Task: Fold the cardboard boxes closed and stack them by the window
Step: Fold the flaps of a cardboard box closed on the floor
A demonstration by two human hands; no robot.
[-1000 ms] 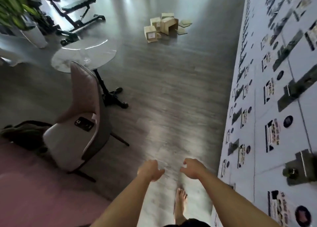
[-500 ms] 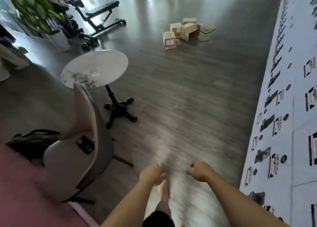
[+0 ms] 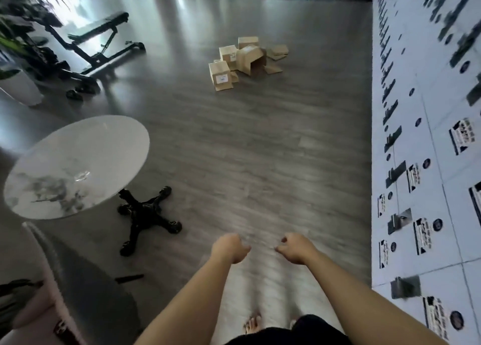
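Note:
Several brown cardboard boxes lie in a loose heap far ahead on the grey wood floor. A closed one with a white label (image 3: 220,75) stands nearest. Behind it a larger box (image 3: 251,59) lies tipped on its side with its mouth open, and flat cardboard pieces (image 3: 278,52) lie to its right. My left hand (image 3: 229,248) and my right hand (image 3: 295,248) are held out low in front of me, both curled into loose fists with nothing in them. They are well short of the boxes. My bare foot (image 3: 252,324) shows at the bottom.
A round white marble table (image 3: 78,165) on a black cross base (image 3: 147,214) stands to my left, with a pink-grey chair (image 3: 65,279) beside it. A black weight bench (image 3: 99,42) and a potted plant (image 3: 15,58) are at far left. A white wall of locker-like panels (image 3: 426,162) runs along the right.
The view has moved forward along the floor: the boxes look nearer and the chair has slid to the lower left. Both hands' fingers have curled from spread into loose fists.

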